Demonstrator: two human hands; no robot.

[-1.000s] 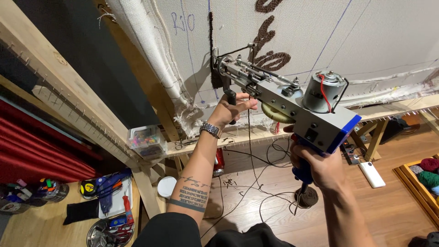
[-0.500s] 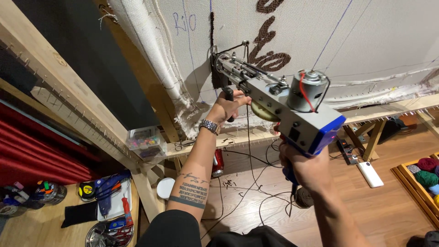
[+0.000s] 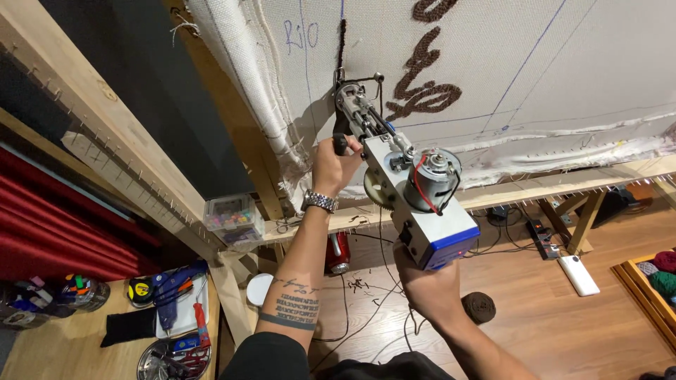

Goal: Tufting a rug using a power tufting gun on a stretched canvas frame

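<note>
Both grips clasp boxy metal tufting gun (image 3: 408, 190).

tufting gun (image 3: 412, 190): needle tip buried in cloth (image 3: 563, 77), grip hidden by right hand (image 3: 429, 288) | left hand (image 3: 334, 165): front handle mostly covered | yarn crate (image 3: 651, 278): cut by right edge | clear box (image 3: 232, 214): contents too small to tell | metal bowl (image 3: 172, 360): cut by bottom edge

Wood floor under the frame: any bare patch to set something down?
Bare wood floor between the dark brown yarn ball and the white flat device. Crowded: black cords by the red can, and the side table with the blue tool.
</note>
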